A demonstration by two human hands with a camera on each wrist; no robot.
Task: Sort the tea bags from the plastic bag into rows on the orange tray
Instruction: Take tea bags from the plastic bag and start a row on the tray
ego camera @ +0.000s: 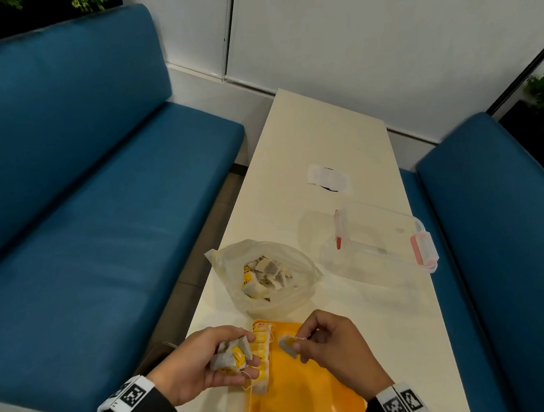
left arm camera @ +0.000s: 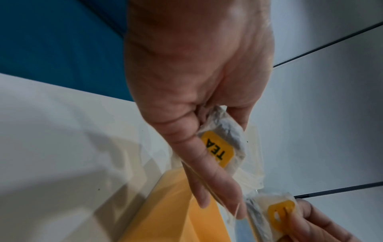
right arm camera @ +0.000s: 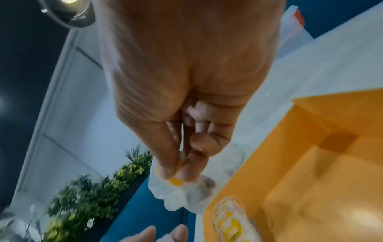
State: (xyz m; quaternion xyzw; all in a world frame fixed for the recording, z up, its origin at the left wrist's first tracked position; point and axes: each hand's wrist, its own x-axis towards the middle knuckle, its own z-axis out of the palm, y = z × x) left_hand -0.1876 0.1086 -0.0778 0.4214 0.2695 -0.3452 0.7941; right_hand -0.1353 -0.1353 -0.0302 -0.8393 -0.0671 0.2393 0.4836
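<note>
My left hand [ego camera: 209, 360] grips a bunch of tea bags [ego camera: 231, 357] with yellow tags over the left edge of the orange tray [ego camera: 303, 390]; the left wrist view shows a tag reading TEA [left arm camera: 217, 150] against its fingers. My right hand [ego camera: 325, 341] pinches a single tea bag [ego camera: 288, 344] by thumb and forefinger above the tray's far end, the same tea bag [right arm camera: 176, 188] seen in the right wrist view. A row of tea bags [ego camera: 261, 351] lies along the tray's left side. The open plastic bag [ego camera: 264, 273] with more tea bags sits just beyond the tray.
A clear plastic box [ego camera: 378, 241] with pink latches lies to the right of the bag, a small white packet [ego camera: 328, 179] farther back. The narrow white table [ego camera: 410, 325] stands between two blue benches [ego camera: 79, 209], with a wall behind.
</note>
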